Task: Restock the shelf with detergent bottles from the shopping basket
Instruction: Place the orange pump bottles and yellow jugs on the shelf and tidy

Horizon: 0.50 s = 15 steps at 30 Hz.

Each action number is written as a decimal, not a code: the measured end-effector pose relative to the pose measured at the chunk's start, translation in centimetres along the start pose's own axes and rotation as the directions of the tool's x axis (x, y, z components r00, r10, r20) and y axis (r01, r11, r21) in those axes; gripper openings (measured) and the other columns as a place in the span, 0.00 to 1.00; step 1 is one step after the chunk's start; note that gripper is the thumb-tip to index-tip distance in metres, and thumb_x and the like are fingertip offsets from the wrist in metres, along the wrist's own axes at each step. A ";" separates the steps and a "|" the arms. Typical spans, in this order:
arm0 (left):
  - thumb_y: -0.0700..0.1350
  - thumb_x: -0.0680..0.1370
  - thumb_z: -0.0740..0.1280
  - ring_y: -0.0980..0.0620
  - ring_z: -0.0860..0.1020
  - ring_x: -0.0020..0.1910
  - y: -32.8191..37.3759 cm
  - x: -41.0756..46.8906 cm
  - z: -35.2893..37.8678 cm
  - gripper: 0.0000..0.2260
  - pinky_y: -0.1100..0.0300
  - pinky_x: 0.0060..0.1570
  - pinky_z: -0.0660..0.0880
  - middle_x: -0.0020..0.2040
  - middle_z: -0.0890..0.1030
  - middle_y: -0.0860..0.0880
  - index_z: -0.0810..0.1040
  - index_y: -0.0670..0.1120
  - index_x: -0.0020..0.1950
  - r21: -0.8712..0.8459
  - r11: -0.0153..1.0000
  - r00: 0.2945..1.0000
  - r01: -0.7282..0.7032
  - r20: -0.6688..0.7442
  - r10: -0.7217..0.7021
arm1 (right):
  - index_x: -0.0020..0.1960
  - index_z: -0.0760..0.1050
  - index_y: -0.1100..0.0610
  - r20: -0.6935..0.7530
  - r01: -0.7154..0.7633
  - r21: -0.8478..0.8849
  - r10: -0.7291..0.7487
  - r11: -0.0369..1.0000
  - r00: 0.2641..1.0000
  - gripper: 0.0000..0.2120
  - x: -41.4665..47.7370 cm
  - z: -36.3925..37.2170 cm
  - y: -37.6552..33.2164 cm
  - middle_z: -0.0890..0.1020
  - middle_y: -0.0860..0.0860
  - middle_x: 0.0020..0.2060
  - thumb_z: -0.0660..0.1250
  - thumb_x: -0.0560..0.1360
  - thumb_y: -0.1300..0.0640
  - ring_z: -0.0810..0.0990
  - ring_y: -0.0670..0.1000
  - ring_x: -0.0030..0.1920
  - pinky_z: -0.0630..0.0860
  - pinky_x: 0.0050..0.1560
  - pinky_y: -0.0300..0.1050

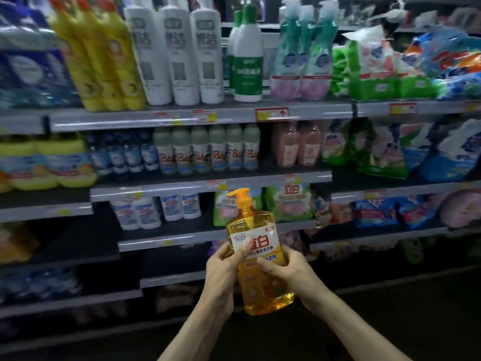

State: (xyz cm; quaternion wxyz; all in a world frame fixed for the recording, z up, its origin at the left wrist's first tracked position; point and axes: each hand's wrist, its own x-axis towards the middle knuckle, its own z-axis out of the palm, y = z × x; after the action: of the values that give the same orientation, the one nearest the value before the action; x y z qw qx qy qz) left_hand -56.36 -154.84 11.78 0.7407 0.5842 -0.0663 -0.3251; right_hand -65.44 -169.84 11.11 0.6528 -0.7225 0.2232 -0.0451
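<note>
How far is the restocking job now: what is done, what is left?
Done: one orange pump bottle is already picked up. In hand: the left hand and right hand both grip it in front of the shelves. Left: setting it on a shelf; the basket is out of view, so remaining bottles cannot be counted.

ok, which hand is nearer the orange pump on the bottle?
Left. The left hand grips the detergent bottle on its left side, thumb up on the label below the orange pump. The right hand grips slightly lower on the right side.
</note>
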 end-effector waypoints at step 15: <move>0.49 0.79 0.73 0.52 0.87 0.56 6.8 -1.0 -6.5 0.16 0.63 0.48 0.82 0.57 0.88 0.49 0.82 0.46 0.65 0.259 0.942 0.884 -0.213 -0.358 0.299 | 0.67 0.76 0.47 0.504 0.205 -0.022 -0.166 0.978 0.848 0.42 11.7 7.6 -5.9 0.87 0.46 0.57 0.86 0.58 0.35 0.86 0.48 0.59 0.82 0.64 0.59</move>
State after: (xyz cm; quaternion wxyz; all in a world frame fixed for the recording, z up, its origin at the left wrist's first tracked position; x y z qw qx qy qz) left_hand -51.32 -148.22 16.25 0.7087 0.6990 -0.0277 -0.0912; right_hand -50.70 -167.03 13.06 0.6532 -0.7516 -0.0225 0.0886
